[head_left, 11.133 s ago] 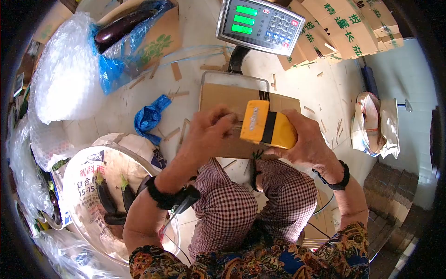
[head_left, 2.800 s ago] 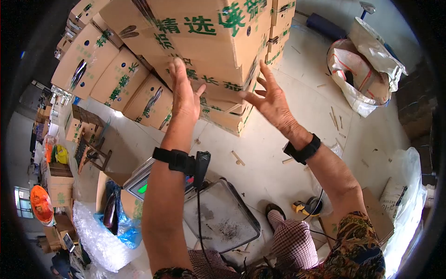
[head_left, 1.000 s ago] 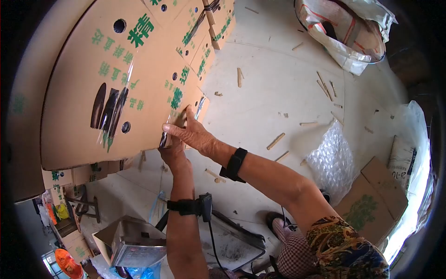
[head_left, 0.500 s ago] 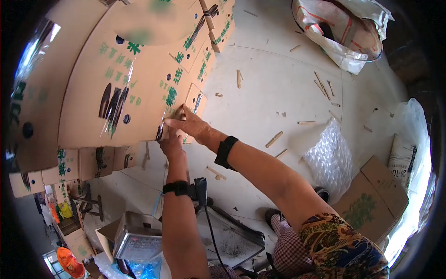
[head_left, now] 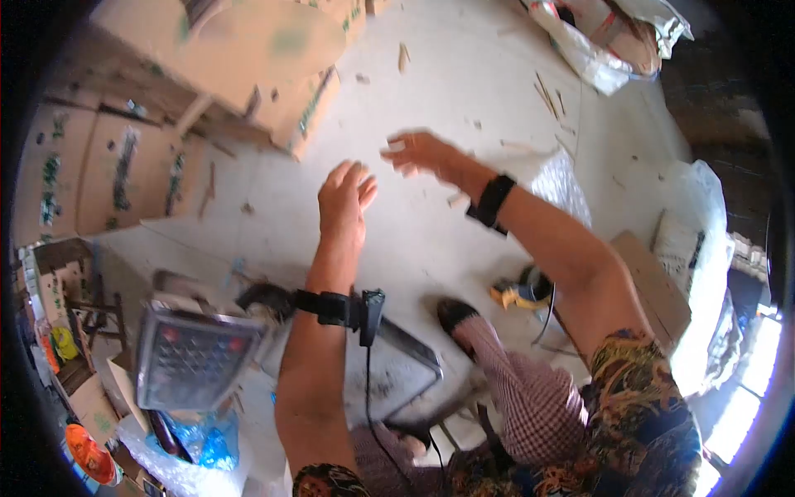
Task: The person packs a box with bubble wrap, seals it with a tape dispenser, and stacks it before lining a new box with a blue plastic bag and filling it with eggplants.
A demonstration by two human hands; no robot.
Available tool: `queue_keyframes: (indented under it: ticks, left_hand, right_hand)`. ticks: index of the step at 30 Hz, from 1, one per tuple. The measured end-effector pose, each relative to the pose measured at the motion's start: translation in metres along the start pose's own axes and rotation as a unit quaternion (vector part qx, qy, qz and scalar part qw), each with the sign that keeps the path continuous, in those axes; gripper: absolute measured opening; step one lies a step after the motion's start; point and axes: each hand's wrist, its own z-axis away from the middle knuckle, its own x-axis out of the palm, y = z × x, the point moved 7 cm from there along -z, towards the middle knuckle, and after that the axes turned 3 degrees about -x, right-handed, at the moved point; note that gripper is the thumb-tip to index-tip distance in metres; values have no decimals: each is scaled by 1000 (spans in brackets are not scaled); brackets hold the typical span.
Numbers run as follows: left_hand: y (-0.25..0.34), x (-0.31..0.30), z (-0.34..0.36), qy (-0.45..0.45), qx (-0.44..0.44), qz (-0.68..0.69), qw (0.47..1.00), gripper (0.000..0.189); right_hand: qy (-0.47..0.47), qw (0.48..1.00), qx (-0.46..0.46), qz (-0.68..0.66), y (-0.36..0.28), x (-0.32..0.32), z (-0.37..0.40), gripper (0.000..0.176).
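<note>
The bare left hand (head_left: 342, 195), black strap at its wrist, is hovering with fingers curling upward; the bare right hand (head_left: 421, 153), likewise black-strapped, is pointing its loosely spread, blurred fingers toward it, apart.

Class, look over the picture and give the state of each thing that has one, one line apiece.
Left hand: empty, fingers loosely bent
Right hand: empty, fingers apart
Wristbands: fastened
Scale tray: unloaded, dirty with dark specks
Keypad: tilted, too blurred to read
Blue plastic: crumpled
White sack: open
Yellow tape dispenser: lying on the floor
</note>
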Motion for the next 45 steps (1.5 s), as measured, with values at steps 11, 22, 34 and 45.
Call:
queue_keyframes:
  ticks: [11,22,34,45]
  left_hand:
    - [2,-57,247,-50,-137,-137,980,37]
    - [154,10,397,-63,-124,-84,987,36]
    - [413,128,409,128,82,-63,986,58]
    - [456,77,323,221,116,25,968,66]
  right_hand:
    - [-53,956,136,256,-106,77,146,47]
    - [-40,968,195,154,-204,69,314,44]
    - [12,983,169,72,-460,-44,293,39]
    - [35,995,18,92,-595,-53,155,45]
